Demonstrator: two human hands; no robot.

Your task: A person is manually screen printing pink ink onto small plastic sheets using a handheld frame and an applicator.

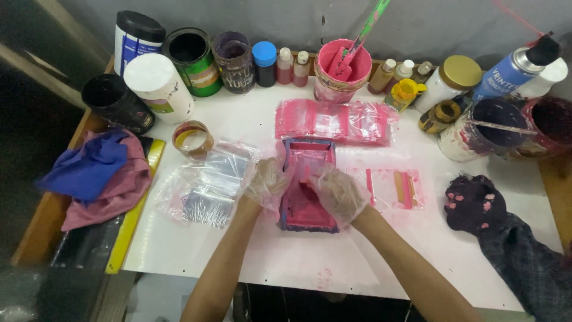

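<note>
Item: small pink-inked frame (308, 185), mid-tabletop (286, 262). Left hand (266, 182) and right hand (337, 192), gloved, clasp its sides. Printed pouches (335, 121) stacked behind; blank pouches (210, 185) left, apparently awaiting printing.

1. Two gloved hands, left hand (266, 182) and right hand (338, 192), centre of the frame.
2. One pink-stained frame (308, 182), centre.
3. Two small red bottles (292, 65), top centre.
4. One roll of tape (192, 139), left of centre.
5. One pink paint tub (341, 71), top centre.
</note>
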